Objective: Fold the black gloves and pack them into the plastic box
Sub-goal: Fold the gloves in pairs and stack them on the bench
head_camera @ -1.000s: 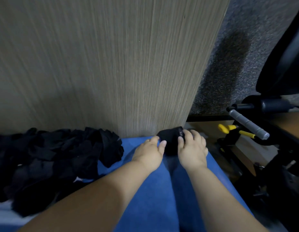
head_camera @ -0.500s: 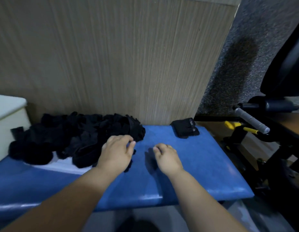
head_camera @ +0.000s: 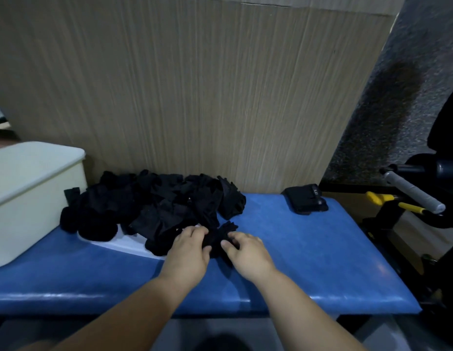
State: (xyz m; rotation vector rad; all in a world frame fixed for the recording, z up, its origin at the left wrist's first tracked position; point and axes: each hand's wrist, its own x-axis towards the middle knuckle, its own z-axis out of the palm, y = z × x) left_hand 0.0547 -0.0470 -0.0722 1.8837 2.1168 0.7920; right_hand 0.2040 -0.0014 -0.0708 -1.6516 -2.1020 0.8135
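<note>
Gripping one black glove (head_camera: 217,240) on the blue bench (head_camera: 309,262), left hand (head_camera: 187,254) and right hand (head_camera: 245,254) curl their fingers into it — glove pile (head_camera: 157,209) at ten o'clock, plastic box (head_camera: 25,198) at nine, folded glove (head_camera: 306,200) at two.

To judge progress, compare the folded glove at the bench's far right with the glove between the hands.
The folded glove is a flat, compact rectangle; the held glove is bunched and crumpled. The folded glove lies alone and untouched on the blue bench by the wooden panel; the held glove is gripped by the left hand and right hand beside the pile. Both are black.
</note>
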